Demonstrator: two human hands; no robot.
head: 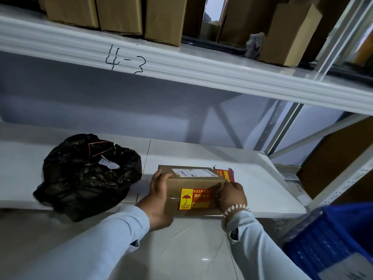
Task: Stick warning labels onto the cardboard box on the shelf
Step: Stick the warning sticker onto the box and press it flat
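Cardboard box [191, 184]: sat at the front edge of the white shelf [262, 184], right of centre, a white shipping label on its top face.
Warning label [194, 199]: red and yellow, with an umbrella symbol and "KEEP" readable, was stuck on the box's front face; its right end was hidden by the right hand.
Left hand [160, 196]: gripped the box's left end, thumb on top, fingers spread down the side.
Right hand [232, 196]: lay against the box's right front corner, fingers pressed onto the label's right part; a beaded bracelet circled the wrist.
Spare labels [226, 174]: a red and yellow stack lay on the shelf just beside the box's right rear corner.
Black plastic bag [88, 174]: crumpled, rested on the shelf left of the box, apart from it.
Upper shelf [181, 65]: marked "4-3", carried several brown cartons.
Blue crate [333, 239]: sat at lower right.
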